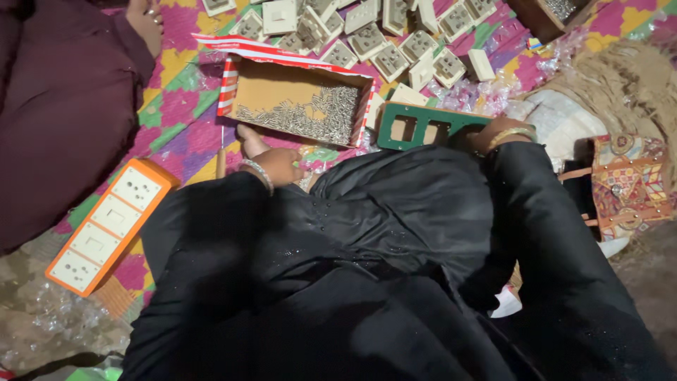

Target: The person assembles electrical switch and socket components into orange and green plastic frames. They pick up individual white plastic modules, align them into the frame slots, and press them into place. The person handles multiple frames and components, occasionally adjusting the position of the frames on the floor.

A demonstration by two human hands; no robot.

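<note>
Left hand (271,164) at centre frame, fingers curled, touching the near edge of the screw box (300,106); grip unclear. Right hand (493,135) mostly hidden, holds the green frame (423,125) just right of the box. Sockets (374,35) crowd the top edge; orange strip (109,224) lower left.

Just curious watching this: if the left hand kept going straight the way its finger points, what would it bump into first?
Most likely the cardboard box of small metal screws. The left hand points up toward the box's near wall, almost touching it, though depth is hard to judge from above.
</note>
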